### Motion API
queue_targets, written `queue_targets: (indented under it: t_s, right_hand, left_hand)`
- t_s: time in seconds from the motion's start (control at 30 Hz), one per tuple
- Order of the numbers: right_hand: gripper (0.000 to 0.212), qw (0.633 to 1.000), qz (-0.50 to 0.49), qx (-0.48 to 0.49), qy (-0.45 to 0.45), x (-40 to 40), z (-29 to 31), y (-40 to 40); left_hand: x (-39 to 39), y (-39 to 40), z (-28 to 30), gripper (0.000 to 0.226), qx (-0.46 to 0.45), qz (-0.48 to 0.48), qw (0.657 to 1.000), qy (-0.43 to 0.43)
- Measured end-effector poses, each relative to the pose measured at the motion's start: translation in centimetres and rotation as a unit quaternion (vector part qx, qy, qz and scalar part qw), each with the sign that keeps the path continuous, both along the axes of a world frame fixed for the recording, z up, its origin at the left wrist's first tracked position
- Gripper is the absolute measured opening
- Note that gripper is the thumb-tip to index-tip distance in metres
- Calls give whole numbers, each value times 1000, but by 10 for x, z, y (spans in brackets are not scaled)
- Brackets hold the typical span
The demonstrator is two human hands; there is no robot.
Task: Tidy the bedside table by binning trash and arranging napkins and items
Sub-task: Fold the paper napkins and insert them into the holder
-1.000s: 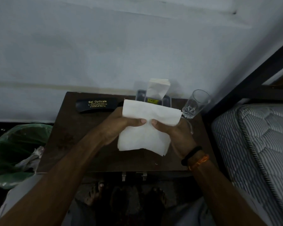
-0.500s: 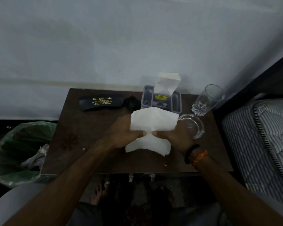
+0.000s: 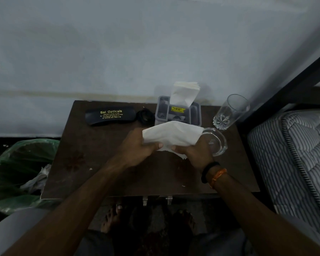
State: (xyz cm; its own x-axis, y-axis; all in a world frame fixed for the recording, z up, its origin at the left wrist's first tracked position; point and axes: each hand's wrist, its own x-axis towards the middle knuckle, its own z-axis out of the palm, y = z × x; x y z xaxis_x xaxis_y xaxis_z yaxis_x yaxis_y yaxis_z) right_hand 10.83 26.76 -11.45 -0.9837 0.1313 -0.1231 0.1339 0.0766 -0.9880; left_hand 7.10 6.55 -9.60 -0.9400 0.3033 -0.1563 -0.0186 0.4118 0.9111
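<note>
Change: your left hand point(image 3: 137, 145) and right hand point(image 3: 192, 151) have folded the white paper napkin point(image 3: 172, 134) flatter | Grip: both pinch it | Location: above dark wooden bedside table point(image 3: 103, 159), before grey holder point(image 3: 162, 112) | Meaning: likely ready for stacking.

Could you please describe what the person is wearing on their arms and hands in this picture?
Both forearms are bare, with no sleeves showing up to the edge of the frame. The left hand has no ring, watch or band in view. At the wrist of the right hand sit a black band and, just behind it, an orange thread bracelet. No gloves.
</note>
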Motion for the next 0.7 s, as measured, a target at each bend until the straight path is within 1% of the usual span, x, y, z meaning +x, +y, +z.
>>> queue_targets:
  t_s: [0.07, 0.13, 0.23, 0.3, 0.37, 0.43, 0.5, 0.57, 0.67, 0.7]
  right_hand:
    - [55, 1000, -4, 6, 4, -1, 0, 0]
    - [53, 1000, -8, 9, 19, -2, 2, -1]
    - [53, 1000, -5, 5, 18, -4, 2, 0]
    - [52, 1000, 1, 3, -6, -3, -1, 1]
    - [56, 1000, 3, 2, -27, 0, -5, 1]
    - [57, 999, 6, -9, -34, 0, -6, 2]
    - [50, 999, 6, -19, -41, -3, -2, 3]
    - [42, 999, 13, -26, -44, -8, 7, 5]
    - [33, 997, 48, -33, -50, -14, 26, 10]
    - [31, 996, 59, -39, -51, -15, 30, 12]
  left_hand:
    - [1, 2, -1, 45, 9, 15, 1000, 3]
    - [2, 4, 2, 42, 37, 29, 999, 10]
    - [0, 6, 3, 47, 45, 33, 998, 5]
    - [-2, 6, 1, 54, 33, 25, 999, -15]
    - [-2, 6, -2, 61, 14, 6, 999, -34]
    - [-4, 6, -3, 61, 8, -6, 999, -41]
    - [-8, 6, 0, 59, 19, -3, 999, -46]
    - [-12, 3, 4, 55, 52, 0, 997, -59]
    - [-17, -3, 11, 46, 149, 0, 984, -98]
    - [-18, -5, 14, 44, 169, -3, 980, -104]
